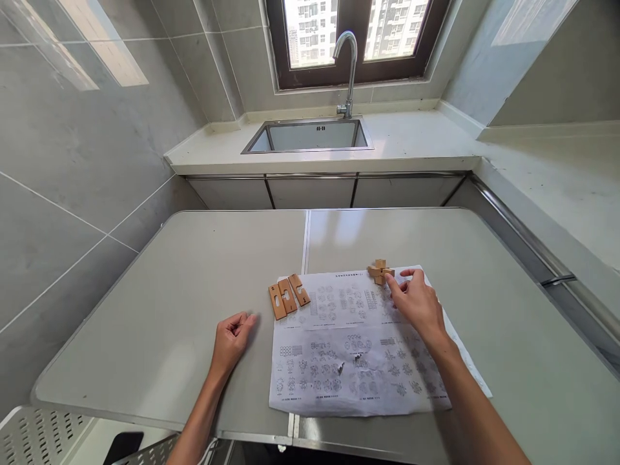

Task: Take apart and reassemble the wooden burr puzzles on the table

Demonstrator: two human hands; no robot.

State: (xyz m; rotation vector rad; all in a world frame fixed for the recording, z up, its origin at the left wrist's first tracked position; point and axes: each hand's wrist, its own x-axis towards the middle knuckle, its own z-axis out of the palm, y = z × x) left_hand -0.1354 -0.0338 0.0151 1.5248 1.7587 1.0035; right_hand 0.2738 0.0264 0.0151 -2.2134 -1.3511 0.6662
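On the far right part of a printed paper sheet (334, 336) stands an interlocking wooden burr puzzle (379, 265), made of crossed light-brown pieces. My right hand (417, 300) reaches to it from the right. One fingertip is at the puzzle's near right side, while the other fingers are spread apart from it. Resting on the table left of the sheet, my left hand (231, 339) is curled into a loose fist with nothing visible in it. Three flat wooden pieces with cut-out slots (287, 296) lie side by side over the sheet's far left corner.
The sheet has small torn holes (357, 356) and lies across the seam of a grey folding table (194, 271). Beyond are a counter with a sink (310, 135) and a faucet (349, 71). A white perforated basket (43, 433) and a dark object (123, 445) sit below the table's left edge.
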